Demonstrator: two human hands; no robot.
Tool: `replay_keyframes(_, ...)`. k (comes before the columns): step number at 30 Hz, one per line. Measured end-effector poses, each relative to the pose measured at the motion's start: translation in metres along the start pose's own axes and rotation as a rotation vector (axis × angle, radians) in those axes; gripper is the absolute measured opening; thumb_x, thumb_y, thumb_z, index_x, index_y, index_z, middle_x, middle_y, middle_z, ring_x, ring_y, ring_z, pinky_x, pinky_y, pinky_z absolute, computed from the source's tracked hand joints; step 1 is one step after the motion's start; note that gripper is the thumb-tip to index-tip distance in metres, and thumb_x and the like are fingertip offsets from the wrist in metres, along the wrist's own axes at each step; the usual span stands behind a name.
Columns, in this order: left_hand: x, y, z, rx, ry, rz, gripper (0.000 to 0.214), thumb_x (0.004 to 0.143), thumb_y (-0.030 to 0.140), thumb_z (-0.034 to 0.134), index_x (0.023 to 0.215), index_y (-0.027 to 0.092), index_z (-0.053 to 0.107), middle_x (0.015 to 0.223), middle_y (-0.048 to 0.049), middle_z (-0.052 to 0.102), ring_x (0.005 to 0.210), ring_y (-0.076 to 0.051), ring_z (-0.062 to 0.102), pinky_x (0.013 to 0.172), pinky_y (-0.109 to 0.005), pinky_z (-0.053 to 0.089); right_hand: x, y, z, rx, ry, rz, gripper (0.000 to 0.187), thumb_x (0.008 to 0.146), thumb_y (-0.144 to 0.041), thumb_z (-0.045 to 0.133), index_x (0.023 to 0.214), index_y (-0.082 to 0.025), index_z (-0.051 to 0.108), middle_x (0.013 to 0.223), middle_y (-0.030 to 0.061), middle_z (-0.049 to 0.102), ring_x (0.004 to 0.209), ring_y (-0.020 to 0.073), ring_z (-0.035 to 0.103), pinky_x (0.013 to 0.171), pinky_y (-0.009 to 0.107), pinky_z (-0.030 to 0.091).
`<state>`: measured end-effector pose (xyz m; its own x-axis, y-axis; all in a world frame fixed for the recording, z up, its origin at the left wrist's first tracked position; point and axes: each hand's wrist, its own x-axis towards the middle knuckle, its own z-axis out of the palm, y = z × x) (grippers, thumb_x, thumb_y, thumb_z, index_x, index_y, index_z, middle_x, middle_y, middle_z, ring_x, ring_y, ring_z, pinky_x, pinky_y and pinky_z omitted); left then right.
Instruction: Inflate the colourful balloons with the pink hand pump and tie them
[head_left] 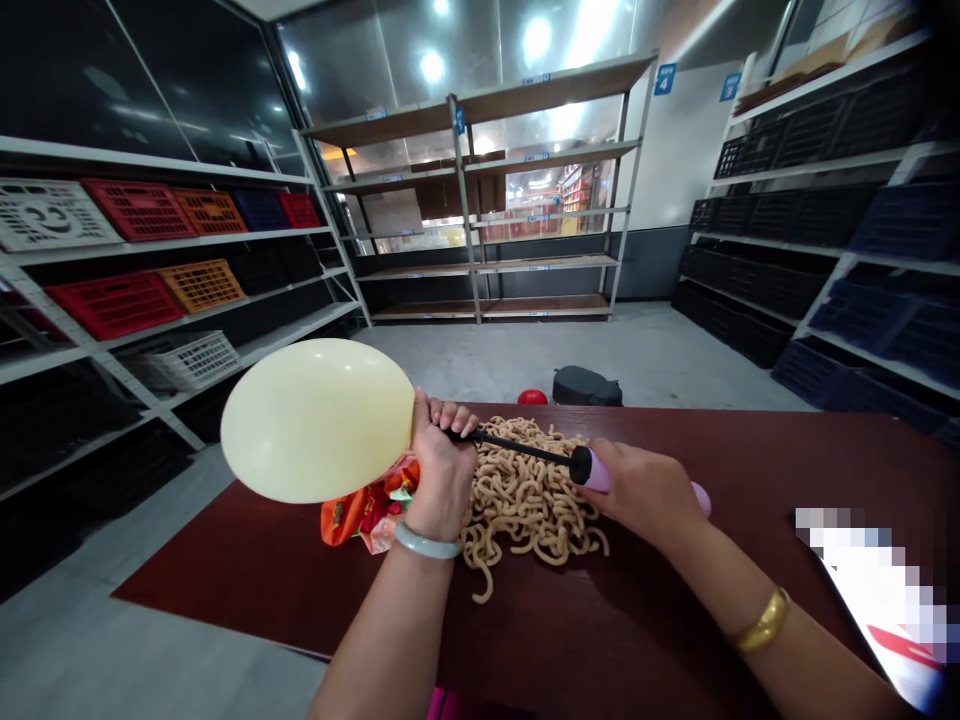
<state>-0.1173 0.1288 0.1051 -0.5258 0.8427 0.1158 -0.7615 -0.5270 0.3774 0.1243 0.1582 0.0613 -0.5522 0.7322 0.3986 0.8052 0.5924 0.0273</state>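
A pale yellow inflated balloon (316,420) floats over the left end of the dark red table (645,620). My left hand (442,465) is closed around the balloon's neck where it meets the black nozzle (517,448) of a hand pump. My right hand (645,490) grips the pink pump body (600,472), whose far end shows behind my knuckles. Below both hands lies a heap of tan uninflated balloons (525,500). A jade bangle circles my left wrist and a gold one my right.
An orange and green packet (367,510) lies under the balloon. A red balloon (532,397) and a dark bag (586,386) sit on the floor beyond the table. Shelves with coloured crates (135,290) line the left, dark crates the right, bare wooden shelving (495,270) at the back.
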Motion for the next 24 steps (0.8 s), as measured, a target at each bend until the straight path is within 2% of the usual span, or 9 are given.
replay_keyframes(4, -0.008, -0.022, -0.002, 0.001, 0.004, -0.014, 0.045, 0.085, 0.034, 0.060, 0.059, 0.019, 0.026, 0.046, 0.0069, 0.024, 0.039, -0.006, 0.025, 0.041, -0.022, 0.023, -0.002, -0.002, 0.001, -0.030, -0.004, 0.020, 0.041, 0.081, -0.050, 0.054, 0.109, -0.021, 0.055, 0.090, 0.0065, 0.068, 0.078, 0.0233, 0.064, 0.058, 0.030, 0.037)
replay_keyframes(9, -0.028, -0.057, 0.000, 0.023, -0.002, -0.092, 0.042, 0.082, 0.033, 0.063, 0.058, 0.018, 0.032, 0.048, 0.0067, 0.028, 0.040, -0.006, 0.029, 0.042, -0.022, 0.025, -0.003, -0.010, 0.010, -0.006, 0.013, 0.002, 0.048, 0.079, -0.049, 0.057, 0.118, -0.022, 0.051, 0.097, 0.0071, 0.068, 0.081, 0.0241, 0.064, 0.060, 0.031, 0.039)
replay_keyframes(14, -0.050, -0.086, 0.002, 0.081, -0.047, -0.156, 0.040, 0.082, 0.040, 0.063, 0.060, 0.018, 0.037, 0.051, 0.0051, 0.034, 0.045, -0.008, 0.035, 0.047, -0.024, 0.032, -0.003, -0.018, 0.006, 0.025, -0.013, -0.010, 0.041, 0.078, -0.046, 0.059, 0.109, -0.020, 0.052, 0.095, 0.0084, 0.068, 0.079, 0.0249, 0.064, 0.059, 0.031, 0.041)
replay_keyframes(16, -0.052, -0.090, -0.001, 0.096, -0.056, -0.167, 0.040, 0.082, 0.044, 0.062, 0.061, 0.018, 0.038, 0.052, 0.0046, 0.035, 0.046, -0.009, 0.037, 0.049, -0.024, 0.034, -0.003, -0.019, 0.005, 0.043, -0.013, -0.033, 0.043, 0.080, -0.045, 0.058, 0.113, -0.019, 0.051, 0.096, 0.0088, 0.067, 0.080, 0.0250, 0.064, 0.060, 0.031, 0.042)
replay_keyframes(20, -0.047, -0.088, -0.006, 0.103, -0.048, -0.173, 0.039, 0.084, 0.042, 0.060, 0.061, 0.018, 0.039, 0.052, 0.0042, 0.037, 0.049, -0.009, 0.039, 0.054, -0.025, 0.037, -0.004, -0.020, 0.007, 0.064, 0.035, -0.145, 0.057, 0.083, -0.038, 0.057, 0.135, -0.023, 0.037, 0.115, 0.0104, 0.062, 0.091, 0.0253, 0.063, 0.066, 0.033, 0.047)
replay_keyframes(24, -0.044, -0.081, -0.007, 0.117, -0.036, -0.154, 0.036, 0.083, 0.036, 0.061, 0.061, 0.019, 0.038, 0.053, 0.0047, 0.037, 0.049, -0.009, 0.041, 0.057, -0.026, 0.040, -0.003, -0.022, 0.008, 0.070, 0.077, -0.207, 0.056, 0.087, -0.039, 0.053, 0.139, -0.026, 0.036, 0.119, 0.0102, 0.060, 0.093, 0.0252, 0.062, 0.068, 0.035, 0.050)
